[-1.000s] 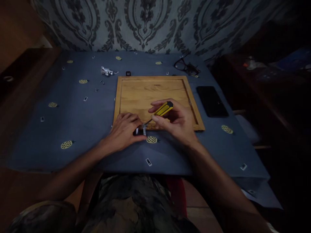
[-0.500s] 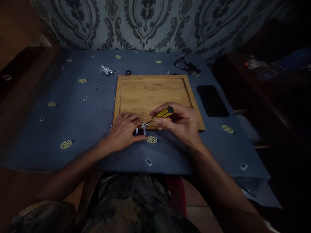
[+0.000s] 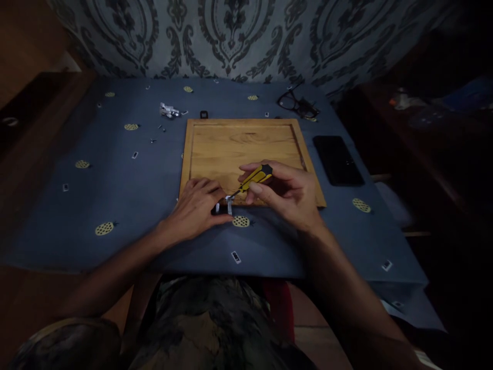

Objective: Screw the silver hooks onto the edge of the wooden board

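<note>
Head view. The left hand (image 3: 196, 205) lies palm down on the bench (image 3: 127, 190), its fingers curled narrowly around a small metal part (image 3: 227, 206) that stands on the blue cloth just before the near rim of the wooden tray (image 3: 242, 122). The right hand (image 3: 288, 195) is closed around a screwdriver (image 3: 256, 177) with a yellow and black handle, pinched between thumb and fingers; the shaft slants down and leftward so that its tip meets the small metal part between the two hands. The tray, shallow and raised at the rim, lies directly beyond both hands, and the right hand overlaps its near right corner. Outward of the right hand, beside the tray, a dark phone (image 3: 338, 160) lies flat; beyond it, a pair of glasses (image 3: 298, 105) rests near the far edge of the bench. Beyond the left hand, past the tray's far left corner, sit a bright metal piece (image 3: 168, 110) and a few loose screws (image 3: 157, 131). The cloth carries scattered yellow round motifs. Patterned grey wallpaper (image 3: 231, 36) backs the bench; the room to either side is dark.
</note>
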The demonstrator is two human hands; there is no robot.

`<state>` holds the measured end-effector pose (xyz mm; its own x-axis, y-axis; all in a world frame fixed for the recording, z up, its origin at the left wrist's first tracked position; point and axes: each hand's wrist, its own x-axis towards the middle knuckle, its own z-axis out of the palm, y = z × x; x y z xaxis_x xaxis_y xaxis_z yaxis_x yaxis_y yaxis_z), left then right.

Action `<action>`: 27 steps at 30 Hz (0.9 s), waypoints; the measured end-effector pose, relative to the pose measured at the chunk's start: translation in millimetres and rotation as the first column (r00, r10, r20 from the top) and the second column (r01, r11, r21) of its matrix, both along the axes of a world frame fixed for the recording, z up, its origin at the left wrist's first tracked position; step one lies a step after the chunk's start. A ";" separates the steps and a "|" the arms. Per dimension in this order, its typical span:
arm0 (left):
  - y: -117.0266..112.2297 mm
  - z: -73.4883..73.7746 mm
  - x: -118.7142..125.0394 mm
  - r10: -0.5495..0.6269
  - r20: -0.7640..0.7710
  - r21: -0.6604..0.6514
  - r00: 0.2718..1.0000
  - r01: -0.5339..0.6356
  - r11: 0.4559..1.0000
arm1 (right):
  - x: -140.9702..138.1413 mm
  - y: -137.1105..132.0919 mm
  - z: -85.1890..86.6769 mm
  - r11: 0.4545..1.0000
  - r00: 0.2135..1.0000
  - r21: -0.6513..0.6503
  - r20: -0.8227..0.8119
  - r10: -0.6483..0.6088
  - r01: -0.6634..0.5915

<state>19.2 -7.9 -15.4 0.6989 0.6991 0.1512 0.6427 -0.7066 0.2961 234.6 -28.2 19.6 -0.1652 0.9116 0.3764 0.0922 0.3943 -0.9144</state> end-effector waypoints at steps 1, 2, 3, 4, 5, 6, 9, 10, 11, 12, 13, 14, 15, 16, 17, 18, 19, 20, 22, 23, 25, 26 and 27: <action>0.0 -0.1 -0.1 -0.002 -0.001 -0.001 1.000 0.002 1.000 | 0.1 0.4 -0.1 1.000 1.000 0.007 0.004 0.000 0.000; 0.1 -0.2 -0.2 -0.002 -0.001 -0.002 1.000 0.002 1.000 | -0.2 0.9 -0.4 1.000 1.000 0.016 0.010 -0.004 0.004; 0.1 -0.4 -0.4 0.000 0.000 -0.003 1.000 0.000 1.000 | -0.8 1.4 -0.9 1.000 1.000 0.025 0.017 -0.015 0.014; 0.1 -0.5 -0.5 0.002 0.000 -0.006 1.000 -0.002 1.000 | -2.0 1.9 -1.6 0.999 0.999 0.036 0.026 -0.035 0.034; 0.2 -0.7 -0.6 0.002 0.000 -0.009 1.000 -0.002 1.000 | -3.5 2.3 -2.7 0.997 0.997 0.053 0.034 -0.065 0.063; 0.2 -0.7 -0.7 0.001 0.001 -0.013 1.000 -0.001 1.000 | -5.3 2.6 -4.2 0.993 0.994 0.074 0.043 -0.100 0.097; 0.2 -0.6 -0.3 0.002 0.002 -0.020 1.000 -0.002 1.000 | -11.4 2.0 -11.7 0.972 0.977 0.139 0.075 -0.198 0.187; 0.2 -0.5 -0.1 0.003 0.003 -0.022 1.000 -0.003 1.000 | -13.1 1.5 -15.1 0.966 0.973 0.160 0.080 -0.218 0.204; 0.1 -0.2 0.1 0.005 0.001 -0.023 1.000 -0.005 1.000 | -14.4 1.0 -18.4 0.959 0.969 0.179 0.079 -0.234 0.217; 0.1 0.1 0.1 0.007 0.000 -0.024 1.000 -0.007 1.000 | -15.3 0.5 -21.4 0.952 0.966 0.206 0.071 -0.247 0.228; 0.1 0.4 0.1 0.005 -0.002 -0.026 1.000 -0.005 1.000 | -15.9 -0.1 -23.7 0.942 0.965 0.241 0.058 -0.255 0.234; 0.0 0.8 -0.1 0.002 -0.004 -0.026 1.000 -0.002 1.000 | -16.3 -0.8 -24.9 0.931 0.965 0.277 0.044 -0.258 0.237; 0.0 1.2 -0.4 0.001 -0.005 -0.026 1.000 -0.001 1.000 | -16.7 -1.6 -24.8 0.920 0.965 0.311 0.029 -0.260 0.238; 0.1 1.6 -0.8 -0.001 -0.007 -0.024 1.000 0.000 1.000 | -17.4 -2.6 -23.2 0.908 0.964 0.337 0.010 -0.266 0.247; 0.1 1.9 -1.1 -0.002 -0.009 -0.024 1.000 0.002 1.000 | -18.2 -3.7 -20.4 0.893 0.958 0.356 -0.027 -0.284 0.275; 0.2 2.2 -1.5 -0.004 -0.013 -0.026 1.000 0.003 1.000 | -19.3 -4.8 -16.8 0.877 0.948 0.361 -0.075 -0.310 0.316; 0.2 2.3 -1.7 -0.005 -0.016 -0.029 1.000 0.005 1.000 | -20.4 -5.9 -13.0 0.861 0.930 0.351 -0.132 -0.344 0.368; 0.2 2.3 -1.8 -0.005 -0.016 -0.032 1.000 0.005 0.999 | -21.3 -6.7 -9.6 0.846 0.909 0.334 -0.186 -0.373 0.415; 0.1 1.7 -1.7 -0.007 -0.011 -0.032 1.000 0.006 0.999 | -22.0 -7.0 -6.3 0.844 0.888 0.288 -0.224 -0.401 0.453; 0.0 1.2 -1.5 -0.007 -0.006 -0.026 1.000 0.007 1.000 | -21.6 -6.4 -6.8 0.857 0.894 0.266 -0.209 -0.395 0.441; -0.3 0.3 -1.3 -0.006 0.003 -0.010 1.000 0.006 1.000 | -19.6 -4.3 -11.1 0.891 0.920 0.232 -0.151 -0.362 0.389; -0.5 0.0 -1.3 -0.006 0.005 -0.005 1.000 0.006 1.000 | -18.4 -2.9 -14.0 0.905 0.930 0.217 -0.127 -0.345 0.366; -0.6 -0.2 -1.3 -0.006 0.006 -0.004 1.000 0.006 1.000 | -17.3 -1.7 -16.7 0.913 0.936 0.207 -0.112 -0.334 0.351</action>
<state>18.0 -8.6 -15.7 0.7022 0.6955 0.1525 0.6366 -0.7092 0.3032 217.4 -29.9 2.9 0.1778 0.8002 0.5727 0.1937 0.5422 -0.8176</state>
